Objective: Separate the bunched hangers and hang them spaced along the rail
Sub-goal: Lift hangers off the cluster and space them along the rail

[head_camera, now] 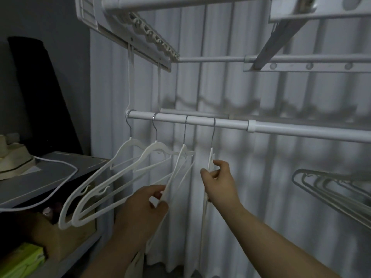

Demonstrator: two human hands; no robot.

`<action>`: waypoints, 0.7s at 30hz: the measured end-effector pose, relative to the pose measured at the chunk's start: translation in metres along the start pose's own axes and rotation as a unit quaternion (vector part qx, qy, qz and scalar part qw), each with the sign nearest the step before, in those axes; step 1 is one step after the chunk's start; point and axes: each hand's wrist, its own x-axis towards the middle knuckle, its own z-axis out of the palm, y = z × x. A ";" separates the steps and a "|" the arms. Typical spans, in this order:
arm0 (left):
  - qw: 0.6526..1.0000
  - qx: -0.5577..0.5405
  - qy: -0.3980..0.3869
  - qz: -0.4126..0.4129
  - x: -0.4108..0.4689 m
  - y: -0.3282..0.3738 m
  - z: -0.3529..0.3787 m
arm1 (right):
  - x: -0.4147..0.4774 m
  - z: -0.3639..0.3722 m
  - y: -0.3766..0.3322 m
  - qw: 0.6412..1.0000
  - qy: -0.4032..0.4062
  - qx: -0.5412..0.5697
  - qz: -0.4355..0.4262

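1. Your left hand [144, 205] has its fingers [158, 194] pinched on the lower edge of the third hanger [181, 157].
2. Your right hand [218, 183] has its fingers [219, 163] closed around the fourth hanger [210, 157], just under its hook.
3. Above your fingers, all four hooks sit spaced along the rail [200, 120].
4. Left of your left fingers, two hangers [112, 177] hang free, angled toward you.
5. Far right of your right fingers, more hangers [331, 189] are bunched.

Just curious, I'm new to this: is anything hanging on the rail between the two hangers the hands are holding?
No. In the head view, the rail is bare between the left hand's hanger and the right hand's hanger.
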 end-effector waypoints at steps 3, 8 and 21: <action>0.999 0.007 0.033 0.009 0.001 -0.001 -0.001 | 0.001 -0.001 0.001 1.000 0.015 -0.005 -0.016; 0.989 0.063 0.106 0.086 -0.004 0.006 -0.006 | 0.000 -0.019 -0.001 0.997 0.047 -0.043 -0.043; 0.969 -0.187 0.002 0.161 -0.072 0.140 0.113 | -0.017 -0.268 -0.018 0.898 0.195 -0.349 -0.184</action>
